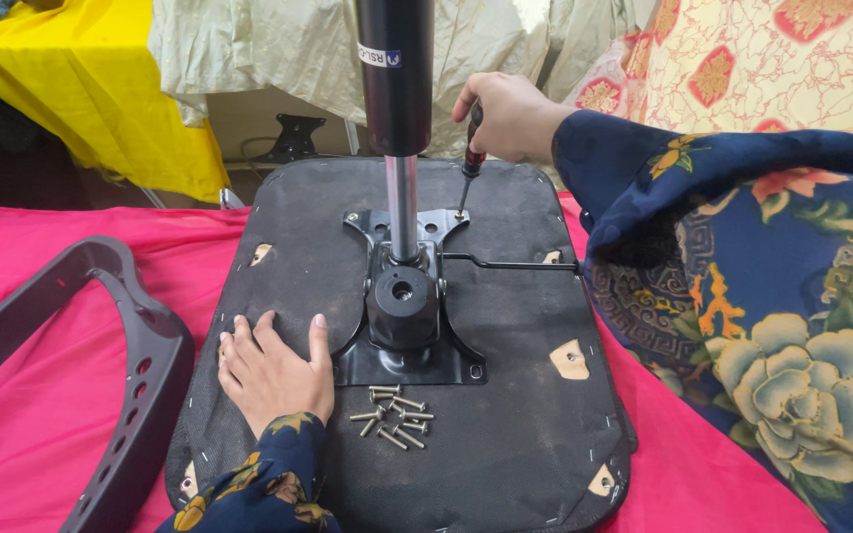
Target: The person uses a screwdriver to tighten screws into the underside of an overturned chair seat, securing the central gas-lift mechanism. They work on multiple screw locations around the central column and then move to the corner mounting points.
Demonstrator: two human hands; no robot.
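— What does the view from your head show, starting with your right hand?

— My right hand (pixel 507 114) is closed around the dark handle of a screwdriver (pixel 468 158). The tool stands nearly upright, and its tip sits on the far right corner of the black metal plate (pixel 451 367), at one of the plate's screw holes.

— And the left?

— My left hand (pixel 273 370) lies flat, fingers spread, palm down on the underside of the chair seat (pixel 505 434). It grips nothing; it only presses on the black fabric, just left of the plate.

— Where is the seat itself?

— It lies upside down on the pink cloth (pixel 41 395) that covers the table, straight in front of me. The plate is fixed in the middle of it, and a black cylinder with a shiny metal rod (pixel 402 212) rises up from the plate, out past the top of the view. A thin black lever (pixel 510 264) sticks out from the mechanism toward my right sleeve.

— Anything loose?

— A small pile of screws (pixel 394 417) rests on the seat, just near the plate's front edge and right beside my left hand.

— What else is around?

— A curved dark plastic armrest (pixel 140 360) with a row of holes lies on the cloth to the left of the seat. Yellow cloth (pixel 81 89) hangs behind.
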